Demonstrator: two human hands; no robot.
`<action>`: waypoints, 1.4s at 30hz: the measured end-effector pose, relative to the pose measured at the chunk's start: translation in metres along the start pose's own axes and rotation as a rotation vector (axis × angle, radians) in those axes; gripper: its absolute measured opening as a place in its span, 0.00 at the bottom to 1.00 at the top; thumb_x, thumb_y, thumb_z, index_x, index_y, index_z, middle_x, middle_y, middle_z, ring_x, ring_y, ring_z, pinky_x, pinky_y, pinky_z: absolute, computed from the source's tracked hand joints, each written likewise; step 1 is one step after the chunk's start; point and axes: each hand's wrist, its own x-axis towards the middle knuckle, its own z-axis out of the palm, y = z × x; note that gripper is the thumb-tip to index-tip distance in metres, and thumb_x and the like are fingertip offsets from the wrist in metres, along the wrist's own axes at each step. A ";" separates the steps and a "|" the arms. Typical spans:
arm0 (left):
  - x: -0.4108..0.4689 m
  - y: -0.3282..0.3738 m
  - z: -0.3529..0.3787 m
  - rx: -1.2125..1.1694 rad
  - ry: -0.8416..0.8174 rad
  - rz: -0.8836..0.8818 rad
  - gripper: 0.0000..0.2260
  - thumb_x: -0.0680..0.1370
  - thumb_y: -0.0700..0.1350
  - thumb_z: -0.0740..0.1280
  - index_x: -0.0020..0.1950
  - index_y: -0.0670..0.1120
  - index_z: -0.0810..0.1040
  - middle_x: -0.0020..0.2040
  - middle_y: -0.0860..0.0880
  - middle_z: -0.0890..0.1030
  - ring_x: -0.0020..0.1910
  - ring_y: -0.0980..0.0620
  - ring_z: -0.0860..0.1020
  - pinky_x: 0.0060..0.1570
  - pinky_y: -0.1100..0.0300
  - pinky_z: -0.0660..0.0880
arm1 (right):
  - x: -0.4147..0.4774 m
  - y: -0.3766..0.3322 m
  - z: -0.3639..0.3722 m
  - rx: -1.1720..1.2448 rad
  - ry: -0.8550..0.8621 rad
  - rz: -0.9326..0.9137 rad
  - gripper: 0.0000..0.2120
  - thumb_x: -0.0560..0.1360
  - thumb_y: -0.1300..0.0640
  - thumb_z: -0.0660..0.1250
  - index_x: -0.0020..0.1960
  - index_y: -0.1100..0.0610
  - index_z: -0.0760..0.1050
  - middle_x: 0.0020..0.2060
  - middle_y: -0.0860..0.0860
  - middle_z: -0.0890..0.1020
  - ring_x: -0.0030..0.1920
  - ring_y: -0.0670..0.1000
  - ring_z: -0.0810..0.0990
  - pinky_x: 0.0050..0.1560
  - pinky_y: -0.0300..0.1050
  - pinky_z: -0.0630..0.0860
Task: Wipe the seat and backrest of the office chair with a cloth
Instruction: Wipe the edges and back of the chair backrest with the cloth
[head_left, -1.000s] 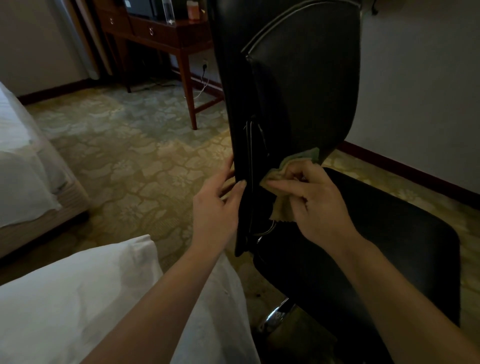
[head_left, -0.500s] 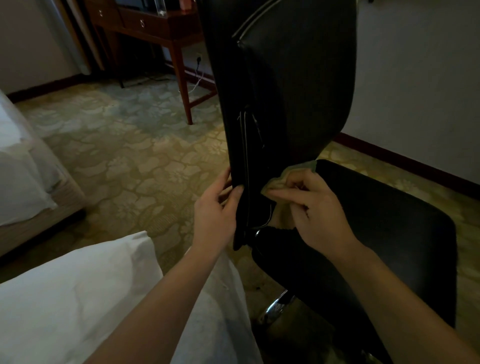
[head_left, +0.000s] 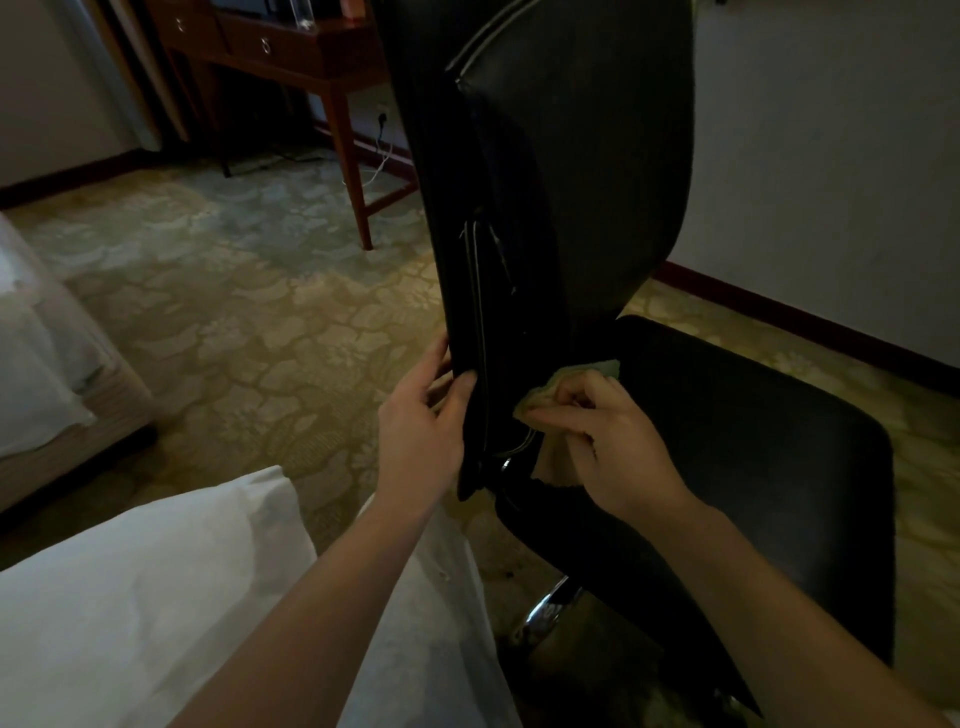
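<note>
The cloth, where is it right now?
In the head view, just right of centre, the cloth is bunched in the right hand, against the foot of the backrest, just above the seat.

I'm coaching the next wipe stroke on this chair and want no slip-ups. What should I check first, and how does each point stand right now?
1. Right hand grips the cloth: ok.
2. Left hand holds the backrest by its side edge to steady it: ok.
3. Cloth sits at the backrest's lower end, just above the seat: ok.
4. Cloth pressed flat on the surface: cannot tell, the hand covers it.
5. Cloth clean enough for another stroke: cannot tell, the light is dim.
6. Seat already wiped: cannot tell.
</note>
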 end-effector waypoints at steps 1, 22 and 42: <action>0.000 -0.001 0.000 -0.002 0.000 -0.006 0.23 0.83 0.38 0.67 0.70 0.63 0.68 0.61 0.64 0.80 0.60 0.61 0.81 0.60 0.65 0.78 | 0.002 -0.005 -0.003 0.015 0.032 0.003 0.16 0.75 0.67 0.65 0.57 0.53 0.82 0.52 0.51 0.76 0.55 0.51 0.73 0.53 0.49 0.78; 0.002 -0.013 -0.003 0.002 -0.042 -0.012 0.32 0.80 0.29 0.65 0.74 0.61 0.67 0.62 0.66 0.78 0.65 0.62 0.77 0.66 0.56 0.77 | 0.020 -0.018 -0.014 -0.017 0.087 -0.035 0.17 0.78 0.61 0.59 0.61 0.50 0.80 0.55 0.51 0.75 0.56 0.50 0.72 0.55 0.40 0.72; 0.002 -0.017 -0.001 0.032 -0.028 0.001 0.31 0.81 0.33 0.66 0.74 0.65 0.65 0.68 0.57 0.78 0.66 0.61 0.77 0.66 0.59 0.76 | 0.006 -0.005 0.001 -0.016 0.085 0.007 0.17 0.77 0.60 0.58 0.59 0.50 0.81 0.55 0.50 0.74 0.55 0.51 0.73 0.53 0.41 0.74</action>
